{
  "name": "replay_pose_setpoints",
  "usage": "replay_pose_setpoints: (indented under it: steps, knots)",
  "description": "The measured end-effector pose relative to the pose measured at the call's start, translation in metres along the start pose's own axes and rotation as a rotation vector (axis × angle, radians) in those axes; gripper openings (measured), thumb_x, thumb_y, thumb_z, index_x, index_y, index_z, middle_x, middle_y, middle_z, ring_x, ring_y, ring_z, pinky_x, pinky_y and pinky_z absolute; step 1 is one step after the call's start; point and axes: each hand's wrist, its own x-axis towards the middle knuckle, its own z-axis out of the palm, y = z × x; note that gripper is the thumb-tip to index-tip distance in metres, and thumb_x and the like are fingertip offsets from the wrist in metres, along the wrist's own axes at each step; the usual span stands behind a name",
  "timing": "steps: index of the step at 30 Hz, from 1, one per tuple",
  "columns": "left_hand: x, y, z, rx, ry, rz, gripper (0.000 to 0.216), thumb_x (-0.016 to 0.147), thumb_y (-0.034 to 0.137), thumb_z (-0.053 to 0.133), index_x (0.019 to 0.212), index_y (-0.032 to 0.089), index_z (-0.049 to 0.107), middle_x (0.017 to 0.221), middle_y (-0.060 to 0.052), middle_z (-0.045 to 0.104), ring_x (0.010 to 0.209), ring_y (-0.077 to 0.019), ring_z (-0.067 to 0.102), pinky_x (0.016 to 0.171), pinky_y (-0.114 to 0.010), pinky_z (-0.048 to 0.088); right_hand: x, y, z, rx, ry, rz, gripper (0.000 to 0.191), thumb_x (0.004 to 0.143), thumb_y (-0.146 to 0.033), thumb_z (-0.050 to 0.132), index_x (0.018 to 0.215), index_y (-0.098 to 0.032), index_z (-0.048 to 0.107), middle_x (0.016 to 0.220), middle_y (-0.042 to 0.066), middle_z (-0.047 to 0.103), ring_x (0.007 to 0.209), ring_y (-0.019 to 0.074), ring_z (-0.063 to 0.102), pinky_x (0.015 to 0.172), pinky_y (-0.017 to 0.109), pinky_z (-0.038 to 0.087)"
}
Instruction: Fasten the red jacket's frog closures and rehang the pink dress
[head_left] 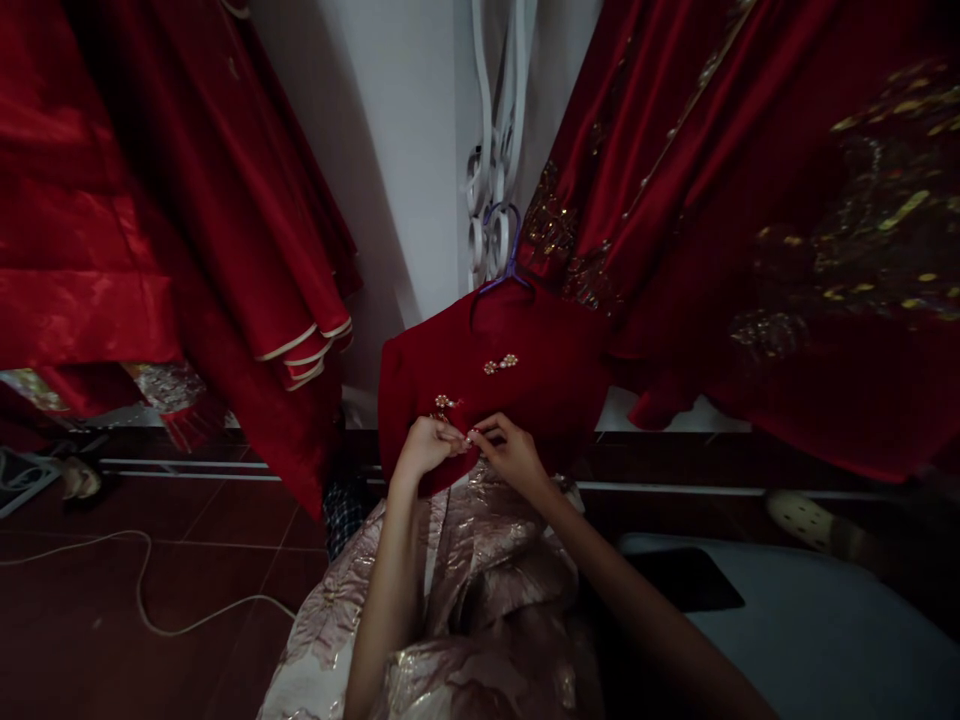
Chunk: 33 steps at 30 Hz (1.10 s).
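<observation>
A red velvet top [540,375] hangs on a purple hanger [506,270] hooked on a white scrolled rack [491,150]. It has ornate pearl clasps, one [500,364] near the collar and one [445,402] lower down. My left hand [427,445] pinches the red fabric just under the lower clasp. My right hand [510,450] pinches the facing edge, its fingertips meeting those of the left. A pink-gold brocade skirt [480,590] falls beneath the top, under my forearms.
Red satin garments [187,220] hang at the left and embroidered red garments [750,220] at the right. A white cable [142,590] lies on the dark red floor tiles. A grey surface [810,630] sits at lower right. A white wall [390,150] stands behind.
</observation>
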Motion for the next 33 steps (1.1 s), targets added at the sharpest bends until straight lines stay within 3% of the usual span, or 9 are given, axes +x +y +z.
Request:
replay_pose_setpoints:
  steps: [6, 9, 12, 17, 21, 24, 28, 33]
  knots:
    - [-0.001, 0.000, -0.003, 0.032, 0.003, 0.000, 0.026, 0.058, 0.029, 0.072, 0.074, 0.009, 0.069, 0.069, -0.007, 0.068, 0.057, -0.0112, 0.057, 0.057, -0.023, 0.046, 0.001, 0.010, 0.001, -0.003, 0.003, -0.005, 0.029, 0.080, -0.038, 0.053, 0.100, -0.017, 0.051, 0.095, 0.007, 0.061, 0.064, 0.0108, 0.060, 0.058, 0.024, 0.050]
    - [-0.005, 0.004, -0.008, 0.134, 0.050, 0.003, 0.023, 0.055, 0.021, 0.074, 0.074, 0.010, 0.066, 0.069, -0.005, 0.066, 0.059, -0.0105, 0.057, 0.056, -0.021, 0.045, 0.006, 0.012, -0.018, -0.071, -0.130, 0.014, 0.041, 0.071, -0.036, 0.064, 0.104, -0.016, 0.050, 0.100, 0.008, 0.059, 0.052, 0.0065, 0.055, 0.051, 0.022, 0.049]
    - [-0.010, 0.011, -0.013, 0.297, 0.096, 0.050, 0.024, 0.053, 0.017, 0.074, 0.075, 0.014, 0.064, 0.074, -0.002, 0.066, 0.063, -0.0094, 0.058, 0.058, -0.019, 0.043, 0.010, 0.008, -0.045, -0.071, -0.281, 0.082, 0.036, 0.071, -0.037, 0.063, 0.100, -0.017, 0.054, 0.097, 0.007, 0.060, 0.047, 0.0054, 0.053, 0.039, 0.019, 0.043]
    - [-0.017, 0.021, -0.010, 0.466, 0.068, 0.101, 0.018, 0.063, 0.027, 0.070, 0.076, 0.018, 0.064, 0.079, 0.000, 0.067, 0.067, -0.0103, 0.058, 0.062, -0.021, 0.042, 0.013, -0.005, -0.068, -0.046, -0.307, 0.147, 0.032, 0.075, -0.041, 0.057, 0.099, -0.019, 0.056, 0.085, 0.003, 0.062, 0.049, 0.0077, 0.055, 0.033, 0.017, 0.040]
    - [-0.018, 0.029, 0.002, 0.615, 0.144, 0.062, 0.020, 0.061, 0.033, 0.072, 0.072, 0.020, 0.061, 0.077, -0.001, 0.067, 0.071, -0.0139, 0.060, 0.063, -0.023, 0.040, 0.012, -0.006, -0.060, -0.076, -0.323, 0.100, 0.027, 0.076, -0.037, 0.057, 0.095, -0.017, 0.060, 0.081, 0.003, 0.064, 0.050, 0.0070, 0.055, 0.042, 0.017, 0.043]
    - [-0.017, 0.035, 0.012, 0.709, 0.209, 0.003, 0.022, 0.059, 0.035, 0.072, 0.069, 0.019, 0.060, 0.074, -0.004, 0.067, 0.074, -0.0190, 0.062, 0.064, -0.026, 0.040, 0.013, 0.003, -0.048, -0.073, -0.303, 0.044, 0.023, 0.077, -0.031, 0.056, 0.094, -0.017, 0.063, 0.083, 0.004, 0.067, 0.062, 0.0101, 0.060, 0.055, 0.021, 0.048]
    - [-0.016, 0.036, 0.020, 0.711, 0.281, -0.046, 0.033, 0.052, 0.040, 0.077, 0.068, 0.016, 0.061, 0.078, -0.013, 0.066, 0.081, -0.0267, 0.062, 0.069, -0.031, 0.042, 0.012, 0.015, -0.031, -0.013, -0.282, 0.028, 0.025, 0.078, -0.026, 0.055, 0.100, -0.017, 0.063, 0.087, 0.005, 0.068, 0.077, 0.0135, 0.063, 0.070, 0.026, 0.050]
    - [-0.015, 0.028, 0.017, 0.720, 0.275, 0.000, 0.034, 0.051, 0.036, 0.078, 0.070, 0.014, 0.061, 0.081, -0.015, 0.066, 0.083, -0.0273, 0.062, 0.070, -0.031, 0.042, 0.010, 0.016, -0.019, 0.014, -0.265, 0.038, 0.022, 0.072, -0.028, 0.063, 0.090, -0.015, 0.064, 0.084, 0.006, 0.069, 0.075, 0.0148, 0.062, 0.074, 0.029, 0.050]
